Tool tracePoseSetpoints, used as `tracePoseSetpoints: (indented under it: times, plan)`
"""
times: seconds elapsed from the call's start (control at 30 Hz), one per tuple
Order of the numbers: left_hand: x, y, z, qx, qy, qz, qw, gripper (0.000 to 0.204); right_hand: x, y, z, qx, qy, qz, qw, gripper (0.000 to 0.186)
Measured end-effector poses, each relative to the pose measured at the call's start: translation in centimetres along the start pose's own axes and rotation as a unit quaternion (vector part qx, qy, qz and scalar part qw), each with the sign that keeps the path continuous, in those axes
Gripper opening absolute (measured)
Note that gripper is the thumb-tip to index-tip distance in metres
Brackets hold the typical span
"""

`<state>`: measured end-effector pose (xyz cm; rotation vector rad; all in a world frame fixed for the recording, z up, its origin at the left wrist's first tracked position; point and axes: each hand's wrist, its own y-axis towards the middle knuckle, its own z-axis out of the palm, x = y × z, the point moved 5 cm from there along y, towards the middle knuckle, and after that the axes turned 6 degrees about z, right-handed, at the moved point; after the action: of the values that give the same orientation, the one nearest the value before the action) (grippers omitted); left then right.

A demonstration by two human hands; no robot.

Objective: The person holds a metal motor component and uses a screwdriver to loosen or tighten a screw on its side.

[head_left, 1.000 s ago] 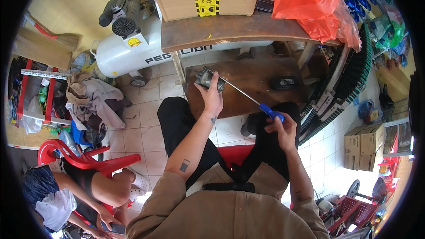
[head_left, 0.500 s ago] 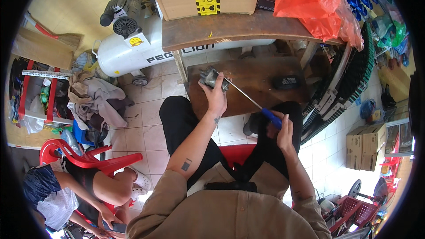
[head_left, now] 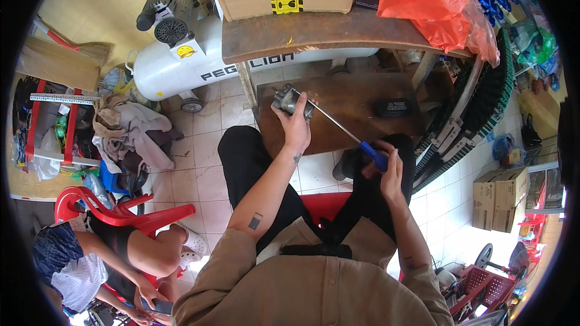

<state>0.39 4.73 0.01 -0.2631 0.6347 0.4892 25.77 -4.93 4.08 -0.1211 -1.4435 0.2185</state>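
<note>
A: Room: tiled floor (head_left: 202, 178); white compressor tank (head_left: 172, 66); low brown bench (head_left: 350, 98), bearing one black case (head_left: 394, 107). What do we hold?

B: Left hand (head_left: 295, 125), one: thumb and fingers wrapped round a grey metal part (head_left: 286, 100), raised over the bench's left portion. Right hand (head_left: 391, 172), one: fingers and thumb gathered about the blue handle of a long screwdriver (head_left: 366, 148), above the right thigh.

A: Tip?

B: Shaft slants up to the part's right side; whether the tip is seated, we cannot tell.

A: Handling notes?

B: By our judgement, three. Part: brace firmly. Shaft: line up squarely, press before turning, lest it slip. Left thumb: clear of the tip's path.
</note>
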Motion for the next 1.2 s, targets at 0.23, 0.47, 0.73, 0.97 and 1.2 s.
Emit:
tracePoseSetpoints:
  times: [0.23, 0.47, 0.73, 0.97, 1.2]
  plan:
    - [-0.3, 0.0, 0.2, -0.017, -0.004, -0.001, 1.0, 0.058, 1.2, -0.5, 0.1, -0.001, -0.156, -0.134, 0.979, 0.048]
    - [0.3, 0.6, -1.0, 0.0, 0.004, 0.008, 1.0, 0.056, -0.6, 0.6, -1.3, 0.034, -0.01, 0.081, 0.996, 0.046]
    - [-0.3, -0.1, -0.2, -0.026, 0.013, -0.006, 1.0, 0.055, 0.5, 0.0, 0.0, -0.029, -0.138, -0.112, 0.984, 0.043]
    - [0.1, 0.5, -0.7, -0.019, -0.007, -0.013, 1.0, 0.058, -0.1, 0.4, -0.4, 0.031, 0.017, 0.031, 0.999, 0.045]
    - [-0.2, 0.3, -0.8, -0.052, 0.01, -0.006, 0.999, 0.065, 1.4, 0.1, 0.1, -0.051, -0.079, -0.127, 0.987, 0.05]
